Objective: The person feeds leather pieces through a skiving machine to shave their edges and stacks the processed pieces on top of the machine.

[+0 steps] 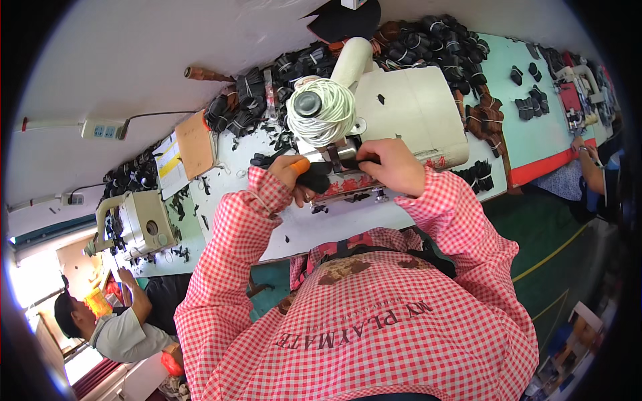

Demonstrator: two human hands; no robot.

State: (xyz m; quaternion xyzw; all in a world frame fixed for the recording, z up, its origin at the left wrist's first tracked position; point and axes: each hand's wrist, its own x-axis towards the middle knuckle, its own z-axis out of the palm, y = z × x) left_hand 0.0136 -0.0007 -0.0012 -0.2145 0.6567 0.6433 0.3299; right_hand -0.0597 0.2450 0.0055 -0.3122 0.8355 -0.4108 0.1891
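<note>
In front of me stands a cream-coloured bench machine (411,107), its front edge marked with worn red patches. My left hand (287,175), with an orange cover on one finger, is closed on black leather-like pieces (314,178) at the machine's left front. My right hand (396,167) is bent over the metal working part (341,152). Its fingers pinch a small dark piece, mostly hidden under them. A coil of pale cord (322,112) sits above, around a dark round knob.
Tied bundles of black strips (414,47) are heaped behind the machine, with brown ones (485,119) at its right. A cardboard sheet (195,146) lies at the left. Another machine (144,224) stands near a seated person (120,327); a second person's arm (590,167) shows far right.
</note>
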